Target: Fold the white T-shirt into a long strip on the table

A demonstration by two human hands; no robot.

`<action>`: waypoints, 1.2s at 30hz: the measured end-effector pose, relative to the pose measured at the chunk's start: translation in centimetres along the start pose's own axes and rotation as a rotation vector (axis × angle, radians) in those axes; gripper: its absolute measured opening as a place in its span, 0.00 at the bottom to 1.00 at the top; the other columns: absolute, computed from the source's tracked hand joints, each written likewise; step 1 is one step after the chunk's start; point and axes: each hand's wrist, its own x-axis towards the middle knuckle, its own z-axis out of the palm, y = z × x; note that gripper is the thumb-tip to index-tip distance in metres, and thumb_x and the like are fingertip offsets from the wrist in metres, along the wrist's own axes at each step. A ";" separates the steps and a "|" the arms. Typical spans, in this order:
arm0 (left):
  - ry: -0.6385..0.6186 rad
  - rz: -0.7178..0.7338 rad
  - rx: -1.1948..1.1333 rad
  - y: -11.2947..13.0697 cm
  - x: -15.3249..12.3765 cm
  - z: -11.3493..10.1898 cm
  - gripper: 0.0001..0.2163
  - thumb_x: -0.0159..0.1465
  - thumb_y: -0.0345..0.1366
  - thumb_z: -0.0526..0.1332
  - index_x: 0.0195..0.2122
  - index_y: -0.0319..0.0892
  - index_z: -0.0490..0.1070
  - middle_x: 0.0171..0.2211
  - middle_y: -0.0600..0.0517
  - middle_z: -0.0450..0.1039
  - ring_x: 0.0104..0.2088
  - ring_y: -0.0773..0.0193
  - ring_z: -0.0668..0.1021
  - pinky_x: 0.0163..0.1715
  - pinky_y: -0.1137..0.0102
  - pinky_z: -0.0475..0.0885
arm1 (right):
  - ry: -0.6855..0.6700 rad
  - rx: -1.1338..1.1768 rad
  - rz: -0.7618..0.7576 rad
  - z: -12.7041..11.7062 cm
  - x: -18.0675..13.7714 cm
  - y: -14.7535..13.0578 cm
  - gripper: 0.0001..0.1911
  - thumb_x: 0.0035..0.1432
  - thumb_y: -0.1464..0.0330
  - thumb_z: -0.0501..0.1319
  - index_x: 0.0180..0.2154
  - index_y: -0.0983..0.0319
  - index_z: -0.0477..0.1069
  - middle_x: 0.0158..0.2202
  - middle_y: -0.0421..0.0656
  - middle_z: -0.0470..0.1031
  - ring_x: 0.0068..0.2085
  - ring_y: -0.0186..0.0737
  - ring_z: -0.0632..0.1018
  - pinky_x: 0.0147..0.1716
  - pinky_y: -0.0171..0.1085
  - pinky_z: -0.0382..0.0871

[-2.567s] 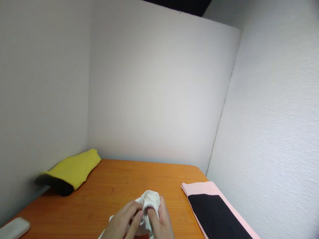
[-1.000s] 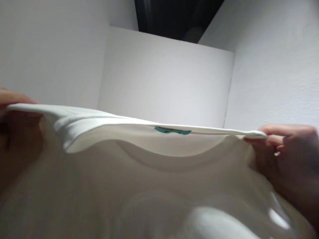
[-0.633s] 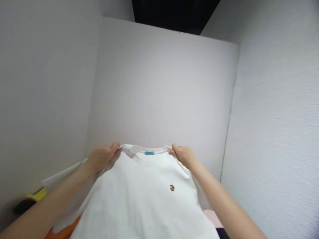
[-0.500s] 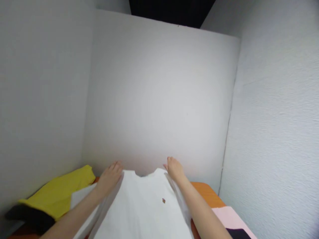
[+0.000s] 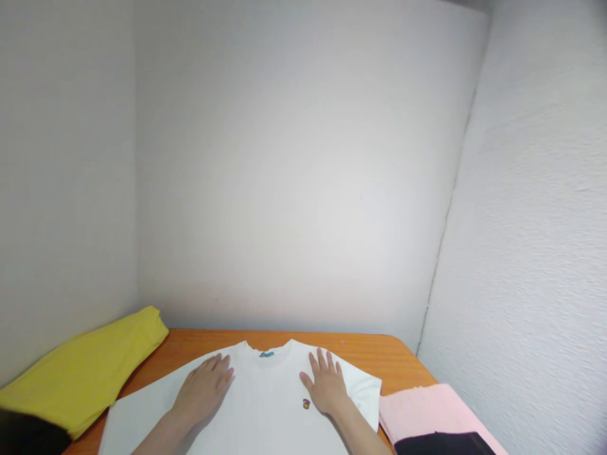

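Your left hand lies flat on the white shirt, palm down, fingers spread and pointing toward the collar, gripping nothing. Your right hand does the same on the other side of the chest, open and pressed flat, holding nothing. Just under its heel sits the small badge. Between your two hands, up at the neckline, there is the teal label.

The shirt is laid out front-up on the orange worktop, collar away from you, one sleeve reaching out to the left, the other toward the right edge. The lower part runs out of view at the bottom.

Off to your left, a folded yellow garment rests on the worktop against the wall, near the left sleeve; a dark piece shows beneath its near end. On your right, a pink cloth lies just beside the right sleeve, with a black patch at its near end. Plain white walls close in the worktop on three sides.
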 end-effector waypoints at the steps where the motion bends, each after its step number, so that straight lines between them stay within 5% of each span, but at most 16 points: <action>1: -0.008 -0.020 0.009 -0.3 0.4 0.2 0.29 0.67 0.49 0.42 0.63 0.38 0.60 0.65 0.41 0.56 0.66 0.52 0.60 0.64 0.53 0.54 | -0.012 0.002 0.010 0.1 0.3 0.1 0.35 0.66 0.48 0.42 0.66 0.60 0.53 0.68 0.50 0.48 0.68 0.57 0.48 0.62 0.60 0.47; 6: -0.037 -0.086 0.050 -1.9 2.1 1.4 0.30 0.66 0.52 0.42 0.66 0.44 0.52 0.69 0.47 0.46 0.68 0.53 0.50 0.65 0.50 0.48 | -0.062 -0.016 0.068 0.3 1.9 0.5 0.36 0.66 0.45 0.39 0.67 0.57 0.48 0.69 0.44 0.43 0.69 0.55 0.43 0.64 0.58 0.38; 24: 0.013 -0.063 0.111 -3.2 4.2 2.2 0.29 0.67 0.51 0.43 0.66 0.45 0.52 0.68 0.47 0.46 0.68 0.53 0.51 0.65 0.49 0.49 | -0.012 -0.010 0.031 0.3 4.1 0.8 0.35 0.66 0.47 0.42 0.66 0.58 0.52 0.69 0.45 0.45 0.69 0.54 0.43 0.65 0.57 0.36; 30: 0.164 0.140 0.116 0.2 3.9 0.9 0.27 0.68 0.49 0.45 0.65 0.44 0.55 0.68 0.47 0.48 0.68 0.51 0.51 0.66 0.46 0.47 | 0.097 0.046 -0.156 -1.3 3.9 -2.2 0.33 0.67 0.53 0.47 0.67 0.62 0.49 0.70 0.44 0.38 0.69 0.49 0.38 0.67 0.51 0.31; 36: 0.044 0.324 -0.054 4.6 2.8 2.3 0.25 0.70 0.51 0.41 0.66 0.53 0.48 0.69 0.54 0.43 0.68 0.56 0.51 0.66 0.48 0.52 | -0.045 0.221 -0.405 -0.7 2.0 -6.6 0.36 0.68 0.48 0.38 0.68 0.60 0.41 0.69 0.42 0.33 0.69 0.48 0.37 0.67 0.53 0.37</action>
